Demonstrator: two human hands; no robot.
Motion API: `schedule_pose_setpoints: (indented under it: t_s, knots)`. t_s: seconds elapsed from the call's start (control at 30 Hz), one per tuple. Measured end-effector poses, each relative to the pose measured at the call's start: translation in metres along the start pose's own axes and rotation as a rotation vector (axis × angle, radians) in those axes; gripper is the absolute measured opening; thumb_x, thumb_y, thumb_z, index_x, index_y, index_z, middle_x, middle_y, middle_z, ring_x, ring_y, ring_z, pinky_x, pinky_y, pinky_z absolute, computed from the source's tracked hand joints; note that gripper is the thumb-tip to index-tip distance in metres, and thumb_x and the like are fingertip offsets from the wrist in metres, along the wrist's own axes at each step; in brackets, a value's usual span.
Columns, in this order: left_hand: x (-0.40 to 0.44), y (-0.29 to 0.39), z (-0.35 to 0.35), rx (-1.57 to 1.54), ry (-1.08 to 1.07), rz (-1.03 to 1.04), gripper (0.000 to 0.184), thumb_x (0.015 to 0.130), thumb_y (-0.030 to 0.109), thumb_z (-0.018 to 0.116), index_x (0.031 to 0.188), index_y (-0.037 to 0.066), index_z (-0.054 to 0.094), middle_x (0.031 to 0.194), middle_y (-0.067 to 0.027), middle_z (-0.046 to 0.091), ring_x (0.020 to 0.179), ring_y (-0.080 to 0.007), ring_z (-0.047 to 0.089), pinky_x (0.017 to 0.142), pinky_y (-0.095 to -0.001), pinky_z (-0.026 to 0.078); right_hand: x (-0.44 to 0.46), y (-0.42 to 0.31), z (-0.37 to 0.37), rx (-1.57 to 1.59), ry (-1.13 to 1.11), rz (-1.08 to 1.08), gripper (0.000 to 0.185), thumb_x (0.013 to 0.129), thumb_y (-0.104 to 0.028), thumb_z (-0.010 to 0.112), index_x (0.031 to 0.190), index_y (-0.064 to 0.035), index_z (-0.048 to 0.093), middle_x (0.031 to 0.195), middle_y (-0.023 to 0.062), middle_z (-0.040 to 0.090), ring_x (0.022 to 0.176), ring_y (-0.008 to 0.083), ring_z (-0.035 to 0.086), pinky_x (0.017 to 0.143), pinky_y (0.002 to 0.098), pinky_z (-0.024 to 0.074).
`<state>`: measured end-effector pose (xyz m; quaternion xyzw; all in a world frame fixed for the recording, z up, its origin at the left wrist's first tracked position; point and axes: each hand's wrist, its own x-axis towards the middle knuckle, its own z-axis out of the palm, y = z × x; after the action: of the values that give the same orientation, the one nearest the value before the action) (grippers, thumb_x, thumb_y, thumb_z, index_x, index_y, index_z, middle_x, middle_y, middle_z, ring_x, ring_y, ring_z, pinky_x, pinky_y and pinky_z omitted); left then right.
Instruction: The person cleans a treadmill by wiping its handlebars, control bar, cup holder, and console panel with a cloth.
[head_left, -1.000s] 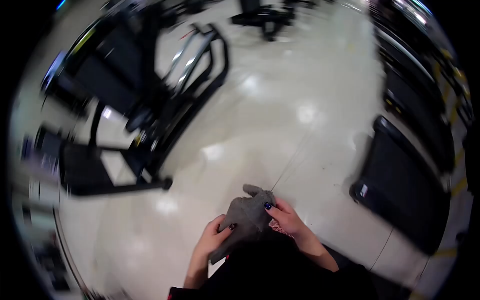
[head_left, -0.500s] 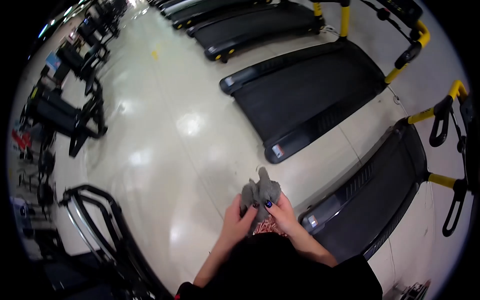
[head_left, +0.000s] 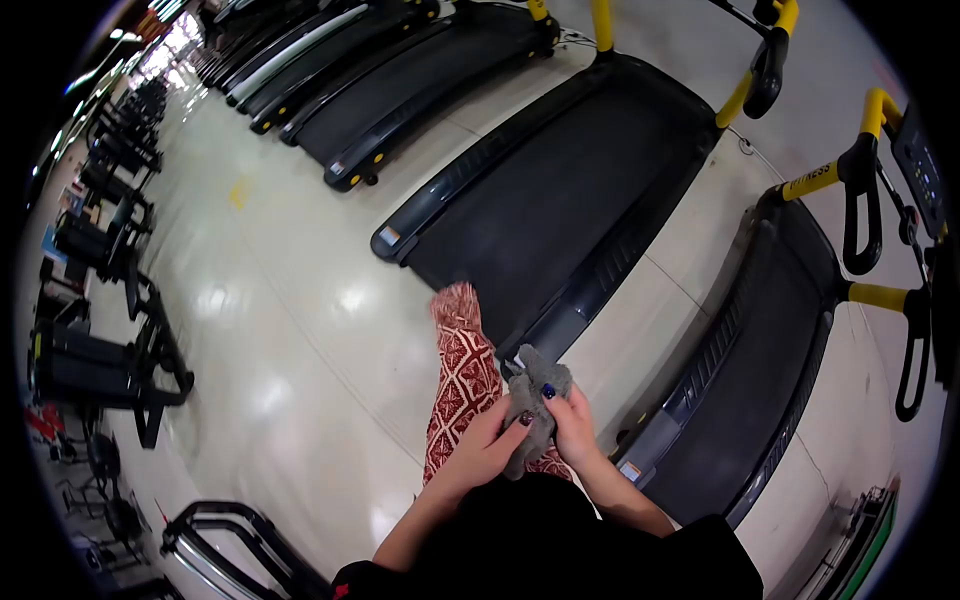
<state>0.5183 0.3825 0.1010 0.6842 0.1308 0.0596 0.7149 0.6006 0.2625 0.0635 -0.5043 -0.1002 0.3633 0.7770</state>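
Note:
A grey, fluffy cloth [head_left: 522,402] is bunched up in front of my body, with both hands on it. My left hand [head_left: 482,446] closes on its near left side, the thumb lying over the top. From the right, my right hand [head_left: 572,424] pinches the cloth, dark polish showing on the thumbnail. Part of the cloth sticks up beyond the fingers, and the undersides of both hands are hidden. Past the cloth, a leg in red and white patterned trousers [head_left: 465,375] reaches forward beside the end of a black treadmill [head_left: 560,190].
Another treadmill [head_left: 750,370] with yellow uprights stands close on my right. More treadmills [head_left: 420,80] line up further ahead. Black gym machines [head_left: 90,360] run along the left, and a metal-railed frame [head_left: 235,535] stands at lower left. Pale, shiny floor [head_left: 300,330] lies between the rows.
A patterned trouser leg has swung forward into view. The treadmills have shifted left and nearer in view. Both hands still hold the grey cloth, which is now tilted differently.

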Motion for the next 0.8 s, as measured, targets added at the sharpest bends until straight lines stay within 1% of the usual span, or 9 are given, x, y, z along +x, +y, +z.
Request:
schedule_pose_setpoints:
  t_s: [0.17,0.27,0.4,0.5,0.63,0.67,0.73,0.77,0.8]
  knots:
    - [0.168,-0.009,-0.052,-0.084,0.017,-0.138,0.027,0.094,0.02,0.046,0.11,-0.001,0.051,0.084,-0.0078,0.06,0.077,-0.0103,0.053,0.071,-0.0266,0.045,0.138,-0.023,-0.015,0.012,0.018,-0.136,0.046,0.093,-0.009,0.045,0.136,-0.0003,0.03,0.129,0.0073,0.045,0.117,0.0146,0.044,0.1,0.0289,0.0337]
    - [0.292,0.019,-0.093,-0.017,0.034,0.072,0.024,0.095,0.017,0.043,0.107,-0.002,0.052,0.085,-0.0035,0.059,0.079,-0.0071,0.05,0.071,-0.0235,0.043,0.265,-0.063,-0.008,-0.092,0.094,-0.275,0.044,0.092,-0.008,0.046,0.134,-0.002,0.033,0.128,0.0076,0.045,0.114,0.0141,0.044,0.098,0.0292,0.035]
    - [0.393,0.063,-0.167,-0.047,0.04,-0.02,0.025,0.093,0.013,0.042,0.11,-0.002,0.052,0.087,-0.0033,0.058,0.081,-0.0083,0.049,0.072,-0.0243,0.042,0.383,-0.128,0.021,0.165,0.054,-0.018,0.03,0.093,-0.011,0.046,0.121,0.001,0.048,0.114,0.0055,0.056,0.105,0.0116,0.05,0.091,0.0257,0.0394]
    - [0.453,0.109,-0.221,-0.062,0.115,-0.038,0.029,0.092,0.012,0.04,0.115,-0.003,0.051,0.094,-0.004,0.058,0.087,-0.009,0.05,0.077,-0.0238,0.042,0.465,-0.181,0.038,0.088,-0.056,0.072,0.027,0.094,-0.016,0.047,0.114,0.0009,0.054,0.108,0.0043,0.059,0.1,0.0103,0.052,0.09,0.0257,0.0398]
    - [0.501,0.197,-0.258,0.153,0.056,-0.057,0.034,0.093,0.013,0.04,0.121,-0.004,0.048,0.112,-0.0085,0.057,0.103,-0.0131,0.052,0.089,-0.0247,0.04,0.503,-0.259,0.049,-0.127,-0.043,0.106,0.029,0.096,-0.017,0.045,0.117,0.0026,0.052,0.11,0.0035,0.057,0.102,0.0094,0.05,0.092,0.0266,0.0392]
    - [0.514,0.204,-0.255,0.151,0.042,-0.04,0.034,0.093,0.013,0.04,0.121,-0.004,0.048,0.112,-0.0085,0.057,0.103,-0.0131,0.052,0.089,-0.0247,0.04,0.51,-0.284,0.051,-0.183,-0.054,0.104,0.03,0.097,-0.017,0.044,0.118,0.0033,0.051,0.112,0.0034,0.057,0.103,0.0092,0.05,0.093,0.0268,0.0388]
    - [0.543,0.205,-0.253,-0.016,-0.035,-0.318,0.038,0.093,0.014,0.044,0.128,-0.002,0.043,0.114,-0.0089,0.055,0.105,-0.0151,0.051,0.091,-0.029,0.041,0.533,-0.283,0.035,-0.036,-0.11,-0.044,0.03,0.097,-0.014,0.044,0.12,0.0041,0.048,0.115,0.0043,0.054,0.11,0.0107,0.047,0.097,0.0271,0.0358]
    - [0.568,0.202,-0.24,0.14,-0.09,-0.193,0.04,0.098,0.023,0.039,0.127,-0.002,0.046,0.118,-0.0094,0.055,0.107,-0.0164,0.05,0.09,-0.0274,0.041,0.548,-0.282,0.022,0.0,-0.093,-0.047,0.03,0.097,-0.014,0.044,0.12,0.0041,0.048,0.115,0.0043,0.054,0.11,0.0107,0.047,0.097,0.0271,0.0358]
    - [0.587,0.184,-0.234,0.052,-0.111,-0.261,0.04,0.093,0.016,0.046,0.128,-0.002,0.043,0.117,-0.0102,0.055,0.109,-0.0165,0.05,0.092,-0.0289,0.041,0.555,-0.277,0.013,0.02,-0.048,-0.075,0.031,0.096,-0.013,0.046,0.122,0.0039,0.047,0.116,0.0046,0.054,0.11,0.0113,0.047,0.097,0.027,0.0357]
